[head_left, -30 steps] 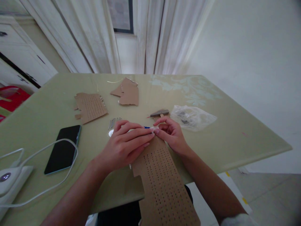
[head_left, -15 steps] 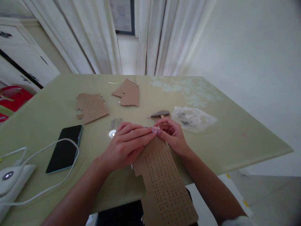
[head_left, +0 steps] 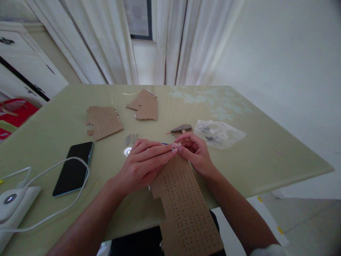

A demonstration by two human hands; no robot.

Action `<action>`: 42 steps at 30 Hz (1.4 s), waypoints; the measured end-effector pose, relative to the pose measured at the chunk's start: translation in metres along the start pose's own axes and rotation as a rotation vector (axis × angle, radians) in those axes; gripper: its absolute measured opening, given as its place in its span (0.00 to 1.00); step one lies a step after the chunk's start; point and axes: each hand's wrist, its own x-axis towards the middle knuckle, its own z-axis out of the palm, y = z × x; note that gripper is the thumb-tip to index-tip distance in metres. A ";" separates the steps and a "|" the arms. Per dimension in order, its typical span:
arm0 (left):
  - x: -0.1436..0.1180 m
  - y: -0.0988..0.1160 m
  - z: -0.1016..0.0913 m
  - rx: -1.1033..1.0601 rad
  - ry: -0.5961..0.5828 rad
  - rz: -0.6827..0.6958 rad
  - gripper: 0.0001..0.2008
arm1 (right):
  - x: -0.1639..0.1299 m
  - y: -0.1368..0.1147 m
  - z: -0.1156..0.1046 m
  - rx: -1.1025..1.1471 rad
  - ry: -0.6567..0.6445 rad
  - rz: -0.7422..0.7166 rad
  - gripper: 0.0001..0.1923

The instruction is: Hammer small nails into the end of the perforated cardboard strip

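A long brown cardboard strip (head_left: 183, 202) punched with rows of small holes lies across the near table edge and hangs over it. My left hand (head_left: 145, 164) rests flat on its upper left part, fingers stretched toward the right. My right hand (head_left: 193, 151) meets those fingertips at the strip's far end, pinching something small and pale there; what it is I cannot tell. A thin blue object (head_left: 165, 144) peeks out just behind my left fingers.
On the green table (head_left: 266, 149) lie a second perforated cardboard piece (head_left: 103, 121), plain cardboard scraps (head_left: 145, 104), several nails (head_left: 130, 139), a small hammer (head_left: 181, 128), a clear plastic bag (head_left: 218, 133), a black phone (head_left: 74, 168) and a white device with cable (head_left: 16, 202).
My hands have barely moved; the fingertips stay together at the strip's far end. The view has shifted slightly.
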 end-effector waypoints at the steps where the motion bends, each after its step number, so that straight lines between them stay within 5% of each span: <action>1: 0.000 0.000 0.000 -0.001 -0.001 0.000 0.22 | 0.000 0.000 0.000 -0.004 0.001 0.002 0.14; 33: 0.000 0.004 -0.004 0.060 0.143 -0.038 0.35 | 0.002 0.001 0.001 -0.075 0.024 0.015 0.13; 36: 0.002 0.002 -0.008 0.126 0.224 -0.203 0.24 | 0.002 -0.001 0.000 -0.064 0.064 0.002 0.12; 39: 0.002 -0.012 -0.015 0.229 0.318 -0.542 0.11 | 0.004 -0.002 -0.002 -0.047 0.081 -0.001 0.12; 42: -0.003 -0.035 -0.022 0.240 0.126 -0.871 0.11 | 0.005 -0.001 -0.006 -0.035 0.106 0.024 0.14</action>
